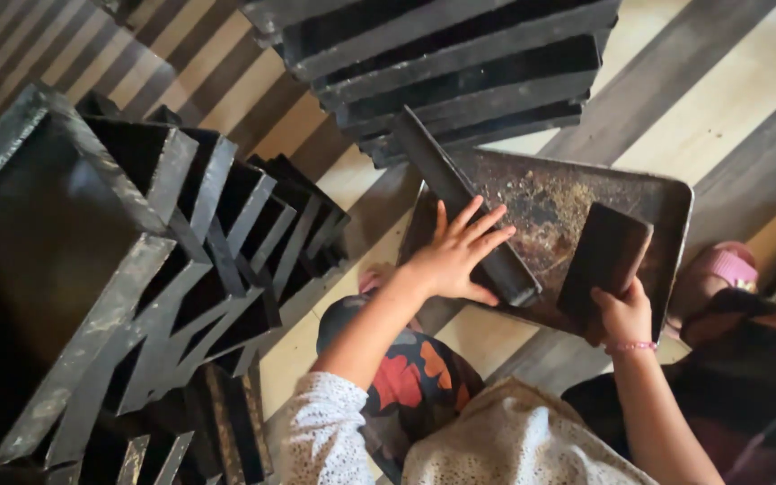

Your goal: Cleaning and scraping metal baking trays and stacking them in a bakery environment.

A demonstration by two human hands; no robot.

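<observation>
My left hand (454, 254) lies flat with fingers spread on a long black rectangular metal tin (465, 209) that rests slanted across a worn, crumb-speckled baking tray (653, 202). My right hand (624, 313) grips the lower end of a second dark rectangular tin (605, 256), held tilted over the tray's right half. A pink bead bracelet sits on my right wrist. Brown residue covers the tray's middle.
A leaning row of several black loaf tins (226, 233) fills the left side. Another stack of black tins (460, 63) stands at the top. Striped floor covering (720, 99) lies underneath. My patterned knee and a pink sandalled foot (720, 269) flank the tray.
</observation>
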